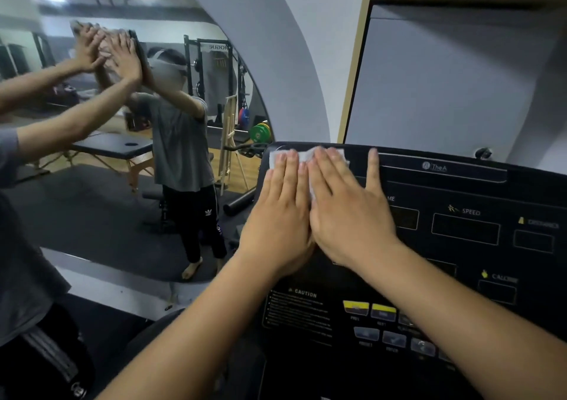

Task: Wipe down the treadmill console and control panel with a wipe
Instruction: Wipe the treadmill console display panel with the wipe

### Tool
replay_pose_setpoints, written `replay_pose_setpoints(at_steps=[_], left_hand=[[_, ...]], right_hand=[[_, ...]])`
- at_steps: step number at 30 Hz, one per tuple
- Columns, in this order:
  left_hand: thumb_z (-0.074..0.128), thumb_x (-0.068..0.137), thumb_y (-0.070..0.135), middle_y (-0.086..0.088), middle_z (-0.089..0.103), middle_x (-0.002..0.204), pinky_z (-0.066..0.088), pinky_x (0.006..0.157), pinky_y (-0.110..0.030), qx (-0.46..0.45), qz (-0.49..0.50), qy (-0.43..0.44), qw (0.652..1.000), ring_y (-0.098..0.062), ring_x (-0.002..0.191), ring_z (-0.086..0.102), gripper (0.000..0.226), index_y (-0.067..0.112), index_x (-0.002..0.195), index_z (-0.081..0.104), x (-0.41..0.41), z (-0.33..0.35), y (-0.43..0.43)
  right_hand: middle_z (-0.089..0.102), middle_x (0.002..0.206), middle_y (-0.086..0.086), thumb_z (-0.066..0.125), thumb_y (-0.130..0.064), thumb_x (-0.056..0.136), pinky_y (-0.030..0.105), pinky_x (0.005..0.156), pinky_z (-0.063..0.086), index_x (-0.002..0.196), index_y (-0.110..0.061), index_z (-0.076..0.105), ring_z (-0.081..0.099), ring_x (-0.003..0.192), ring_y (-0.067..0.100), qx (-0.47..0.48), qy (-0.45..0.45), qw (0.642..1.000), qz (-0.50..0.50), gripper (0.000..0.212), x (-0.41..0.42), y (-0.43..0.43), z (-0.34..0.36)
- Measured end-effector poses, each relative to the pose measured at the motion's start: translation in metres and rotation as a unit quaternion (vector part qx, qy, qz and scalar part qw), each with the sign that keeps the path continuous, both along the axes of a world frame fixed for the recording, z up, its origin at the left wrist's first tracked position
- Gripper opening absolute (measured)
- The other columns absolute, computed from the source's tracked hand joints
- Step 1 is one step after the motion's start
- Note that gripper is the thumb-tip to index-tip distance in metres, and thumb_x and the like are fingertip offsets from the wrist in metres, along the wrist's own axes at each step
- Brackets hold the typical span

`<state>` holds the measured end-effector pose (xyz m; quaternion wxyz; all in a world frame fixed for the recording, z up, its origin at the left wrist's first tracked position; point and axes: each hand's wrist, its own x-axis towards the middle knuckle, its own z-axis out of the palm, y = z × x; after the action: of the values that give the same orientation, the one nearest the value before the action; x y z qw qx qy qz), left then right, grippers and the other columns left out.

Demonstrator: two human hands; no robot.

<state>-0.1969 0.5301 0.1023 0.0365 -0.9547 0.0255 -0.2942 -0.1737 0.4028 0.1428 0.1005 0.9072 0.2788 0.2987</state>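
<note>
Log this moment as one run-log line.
step: wiping console top-left | left hand: flat on wipe | right hand: flat on wipe | buttons: untouched

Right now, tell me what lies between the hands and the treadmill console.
The head view shows a white wipe, flat under the left hand and right hand, on the console, upper-left corner.

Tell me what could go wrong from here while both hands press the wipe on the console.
The wipe lies at the upper left edge of the console under the left hand and right hand; a push outward could slide it off.
One right finger rests on bare panel beside the wipe and may smear it.
Wiping lower with flat hands might press the buttons.
</note>
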Motion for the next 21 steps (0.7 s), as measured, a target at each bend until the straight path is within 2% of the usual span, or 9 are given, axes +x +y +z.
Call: replay_pose_setpoints(at_steps=[3, 7, 9, 12, 14, 15, 17, 19, 21], left_hand=[[0.019, 0.104, 0.039, -0.021, -0.025, 0.159, -0.001, 0.122, -0.048, -0.009, -0.033, -0.005, 0.999, -0.033, 0.146, -0.026, 0.071, 0.003, 0.151, -0.019, 0.0, -0.002, -0.005], [0.019, 0.101, 0.037, -0.024, -0.008, 0.161, 0.006, 0.122, -0.05, -0.035, -0.087, -0.027, 0.995, -0.036, 0.15, -0.011, 0.069, -0.001, 0.154, -0.002, -0.014, -0.033, -0.022], [0.021, 0.101, 0.037, -0.025, -0.009, 0.161, 0.005, 0.122, -0.05, -0.029, -0.079, -0.035, 0.996, -0.038, 0.149, -0.012, 0.07, -0.002, 0.154, -0.002, -0.003, -0.025, -0.026], [0.027, 0.103, 0.034, -0.023, -0.014, 0.161, -0.001, 0.123, -0.048, -0.032, -0.084, -0.05, 0.995, -0.036, 0.149, -0.017, 0.07, 0.001, 0.154, -0.008, 0.018, 0.005, -0.03], [0.027, 0.103, 0.034, -0.023, -0.015, 0.161, 0.0, 0.123, -0.048, -0.019, -0.09, -0.054, 0.994, -0.036, 0.148, -0.018, 0.07, 0.001, 0.154, -0.009, 0.025, 0.014, -0.036], [0.025, 0.103, 0.035, -0.023, -0.016, 0.161, 0.001, 0.122, -0.049, -0.008, -0.096, -0.052, 0.994, -0.035, 0.148, -0.019, 0.07, 0.001, 0.154, -0.01, 0.024, 0.011, -0.04], [0.025, 0.103, 0.037, -0.023, -0.015, 0.161, 0.003, 0.122, -0.049, 0.001, -0.12, -0.041, 0.992, -0.034, 0.149, -0.018, 0.07, 0.001, 0.154, -0.009, 0.016, -0.003, -0.051], [0.026, 0.102, 0.039, -0.025, -0.008, 0.161, 0.007, 0.122, -0.051, 0.003, -0.133, -0.04, 0.99, -0.037, 0.15, -0.011, 0.072, -0.001, 0.154, -0.003, 0.009, -0.015, -0.061], [0.024, 0.1, 0.04, -0.028, -0.003, 0.161, 0.01, 0.122, -0.053, 0.019, -0.126, -0.059, 0.99, -0.04, 0.15, -0.006, 0.072, -0.003, 0.154, 0.001, 0.015, -0.011, -0.068]], right_hand=[[-0.003, 0.163, 0.007, 0.016, -0.036, 0.099, 0.065, 0.113, -0.007, 0.153, -0.012, 0.0, -0.009, 0.149, 0.021, 0.001, 0.004, 1.0, 0.003, 0.061, -0.003, -0.007, -0.002], [0.025, 0.158, 0.009, 0.026, -0.037, 0.094, 0.067, 0.113, 0.008, 0.149, -0.009, 0.028, 0.016, 0.148, 0.023, 0.028, 0.022, 0.999, 0.015, 0.062, -0.013, -0.028, -0.026], [0.018, 0.16, 0.007, 0.022, -0.037, 0.094, 0.067, 0.113, 0.003, 0.151, -0.011, 0.019, 0.009, 0.149, 0.022, 0.01, 0.017, 1.0, 0.0, 0.062, -0.005, -0.032, -0.017], [-0.002, 0.163, 0.005, 0.015, -0.035, 0.099, 0.065, 0.113, -0.007, 0.152, -0.014, -0.002, -0.007, 0.149, 0.02, 0.035, 0.002, 0.999, -0.028, 0.059, 0.005, -0.033, 0.007], [-0.007, 0.163, 0.004, 0.014, -0.034, 0.101, 0.065, 0.113, -0.007, 0.152, -0.014, -0.006, -0.011, 0.149, 0.019, 0.045, 0.006, 0.998, -0.031, 0.059, 0.008, -0.039, 0.01], [-0.003, 0.163, 0.005, 0.014, -0.033, 0.1, 0.065, 0.113, -0.004, 0.152, -0.014, -0.002, -0.008, 0.149, 0.02, 0.043, 0.003, 0.999, -0.03, 0.058, 0.007, -0.044, 0.007], [0.015, 0.161, 0.009, 0.02, -0.033, 0.097, 0.066, 0.113, 0.005, 0.151, -0.01, 0.015, 0.007, 0.149, 0.023, 0.045, -0.003, 0.999, -0.029, 0.06, -0.001, -0.057, -0.009], [0.026, 0.157, 0.011, 0.027, -0.034, 0.094, 0.067, 0.113, 0.01, 0.149, -0.009, 0.028, 0.017, 0.148, 0.024, 0.045, 0.01, 0.998, -0.029, 0.06, -0.007, -0.069, -0.021], [0.023, 0.159, 0.01, 0.025, -0.034, 0.095, 0.067, 0.113, 0.005, 0.15, -0.009, 0.024, 0.013, 0.148, 0.024, 0.024, 0.004, 0.999, -0.046, 0.061, -0.004, -0.076, -0.016]])
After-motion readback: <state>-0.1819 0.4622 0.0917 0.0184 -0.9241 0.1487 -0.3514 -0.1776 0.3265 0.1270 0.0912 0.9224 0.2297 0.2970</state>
